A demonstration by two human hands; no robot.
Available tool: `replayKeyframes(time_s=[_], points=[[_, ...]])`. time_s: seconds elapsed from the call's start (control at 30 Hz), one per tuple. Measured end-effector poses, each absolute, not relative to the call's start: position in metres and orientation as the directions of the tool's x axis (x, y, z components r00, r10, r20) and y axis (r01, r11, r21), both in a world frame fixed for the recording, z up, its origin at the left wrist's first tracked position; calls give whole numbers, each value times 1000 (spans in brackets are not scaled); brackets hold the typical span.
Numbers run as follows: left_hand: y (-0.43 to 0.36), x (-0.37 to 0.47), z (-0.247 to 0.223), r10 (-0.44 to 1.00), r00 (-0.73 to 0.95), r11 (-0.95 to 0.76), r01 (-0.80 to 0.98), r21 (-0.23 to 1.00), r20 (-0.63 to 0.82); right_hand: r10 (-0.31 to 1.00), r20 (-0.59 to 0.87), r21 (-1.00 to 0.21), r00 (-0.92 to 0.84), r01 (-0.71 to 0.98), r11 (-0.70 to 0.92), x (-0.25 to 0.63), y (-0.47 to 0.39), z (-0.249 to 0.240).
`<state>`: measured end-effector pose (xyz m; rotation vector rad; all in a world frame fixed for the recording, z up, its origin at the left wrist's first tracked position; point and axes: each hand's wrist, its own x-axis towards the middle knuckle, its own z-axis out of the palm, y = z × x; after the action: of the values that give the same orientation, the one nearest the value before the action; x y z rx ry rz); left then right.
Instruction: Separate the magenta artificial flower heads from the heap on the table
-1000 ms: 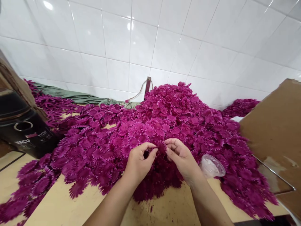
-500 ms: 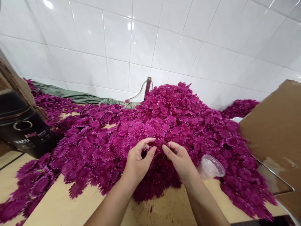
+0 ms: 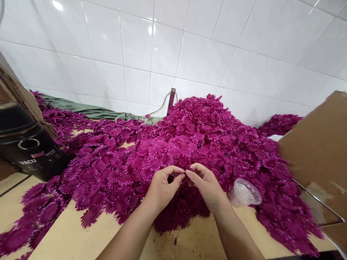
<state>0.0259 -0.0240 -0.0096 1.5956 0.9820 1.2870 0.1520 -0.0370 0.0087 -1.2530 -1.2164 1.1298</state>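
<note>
A broad heap of magenta artificial flower heads (image 3: 173, 148) with fringed petals spreads over the table. In front of its middle, my left hand (image 3: 165, 184) and my right hand (image 3: 207, 184) meet at the fingertips. Thumb and forefinger of my right hand pinch a magenta flower piece (image 3: 191, 168), of which only a little shows. The thumb and forefinger of my left hand close at the same spot, touching the right fingertips; what lies between them is mostly hidden. Darker flower pieces (image 3: 181, 213) lie below my hands. Beside my right wrist is a clear plastic cup (image 3: 245, 193) holding something white.
To the left stands a black canister (image 3: 29, 144) with a ring, beside cardboard (image 3: 24, 90). A large cardboard box (image 3: 320, 144) is at the right. Green cloth (image 3: 81, 108) runs along the white tiled wall (image 3: 135, 47). The tabletop (image 3: 89, 242) is pale yellow.
My left hand has moved right and slightly down, its thumb and forefinger closing. Its fingertips now touch those of my right hand, which held the flower piece before too.
</note>
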Motion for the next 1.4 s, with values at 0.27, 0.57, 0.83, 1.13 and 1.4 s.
replayKeyframes(time_s=[0.27,0.57,0.83,1.13,1.4], points=[[-29,28,-13,905,99,-425,163,890,414,995,100,-980,11,175,97,155,-40,3],[-29,26,-7,943,179,-285,9,958,279,979,175,-940,104,313,135,153,-36,-2],[-25,26,-9,943,197,-268,-28,963,268,999,0,-999,35,39,-1,147,-40,2],[-31,30,-7,923,239,-299,-51,953,302,998,-20,-1000,58,-3,-20,153,-39,-4],[-28,29,-5,948,120,-296,7,955,293,996,-16,-990,-82,-137,-27,151,-43,-5]])
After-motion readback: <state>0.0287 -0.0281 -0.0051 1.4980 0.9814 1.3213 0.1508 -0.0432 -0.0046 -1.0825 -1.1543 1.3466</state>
